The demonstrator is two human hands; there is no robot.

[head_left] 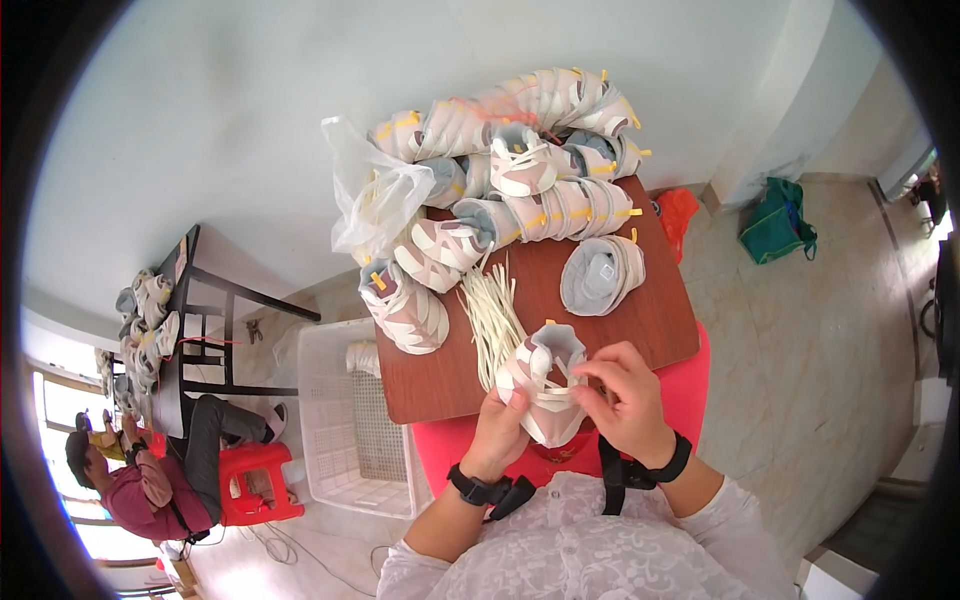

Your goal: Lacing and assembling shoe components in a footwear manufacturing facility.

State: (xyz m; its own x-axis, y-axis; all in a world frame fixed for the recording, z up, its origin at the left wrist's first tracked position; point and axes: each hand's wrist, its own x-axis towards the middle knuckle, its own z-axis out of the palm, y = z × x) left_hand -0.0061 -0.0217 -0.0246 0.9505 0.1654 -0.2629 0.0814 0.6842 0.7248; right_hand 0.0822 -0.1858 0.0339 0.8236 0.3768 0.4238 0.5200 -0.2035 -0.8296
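Near the front edge of the small brown table, my left hand (495, 435) is closed around the left side of a pale pink and white shoe upper (552, 427), thumb on its lacing area. The upper's toe points toward me and its grey-lined opening faces away. My right hand (632, 398) pinches at the right eyelet edge, on a cream shoelace (560, 393) that crosses the upper; the lace's tip is hidden by the fingers. Just beyond lies a bundle of cream shoelaces (488, 320). A laced upper (410, 312) sits to the left, and a nested grey-lined upper (597, 277) to the right.
Rows of nested uppers (570, 208) and a clear plastic bag (370, 195) fill the back of the brown table (415, 388). Left of it stands a white plastic crate (325, 440). Farther left, a person (150, 490) sits on a red stool (262, 480). A green bag (775, 225) rests on the floor.
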